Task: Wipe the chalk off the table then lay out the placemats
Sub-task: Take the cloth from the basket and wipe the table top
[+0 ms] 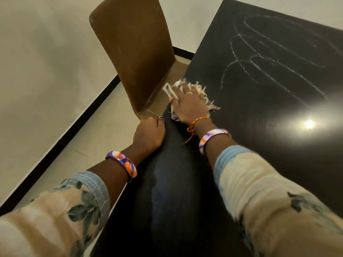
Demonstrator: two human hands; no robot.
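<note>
Your right hand (187,104) lies flat on a fringed pale cloth (199,89), fingers spread and pressing it to the black table (259,145) near its left edge, by the far corner; your left hand (149,134) curls over that edge just beside it, fingers wrapped under, thumb on top; looping chalk lines (274,58) cover the table further right, apart from the cloth; a brown chair (133,52) stands against the left edge, its back just beyond your left hand.
</note>
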